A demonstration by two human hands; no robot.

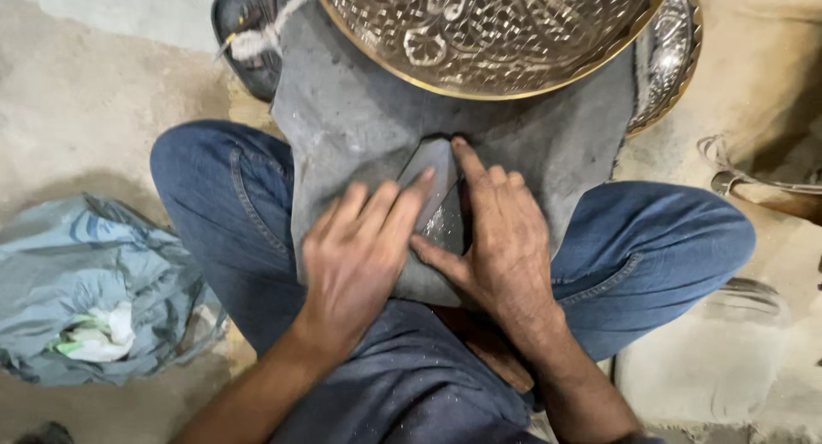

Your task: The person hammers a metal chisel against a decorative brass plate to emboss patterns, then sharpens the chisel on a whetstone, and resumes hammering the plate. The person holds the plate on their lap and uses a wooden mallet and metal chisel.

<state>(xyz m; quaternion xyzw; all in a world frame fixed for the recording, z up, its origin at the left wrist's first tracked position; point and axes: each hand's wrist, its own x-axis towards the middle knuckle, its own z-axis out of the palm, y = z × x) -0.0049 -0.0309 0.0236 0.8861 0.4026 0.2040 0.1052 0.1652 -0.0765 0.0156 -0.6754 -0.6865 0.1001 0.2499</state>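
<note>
Across our lap, between knees in blue jeans (214, 204), lies a grey felt-like cloth (360, 127), and both hands press a small flat grey metal piece (432, 166) against it. Our left hand (355, 256) lies flat, fingers together; our right hand (505, 247) pins the piece's edge, index extended. We judge a rubbing step underway. An embossed brass tray (488, 41) crowds the far edge; the concrete floor (77, 110) leaves room leftward.

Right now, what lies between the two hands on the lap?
In the head view, a small flat grey piece lies between the left hand and right hand, resting on the grey cloth; fingers of both hands touch it.
</note>
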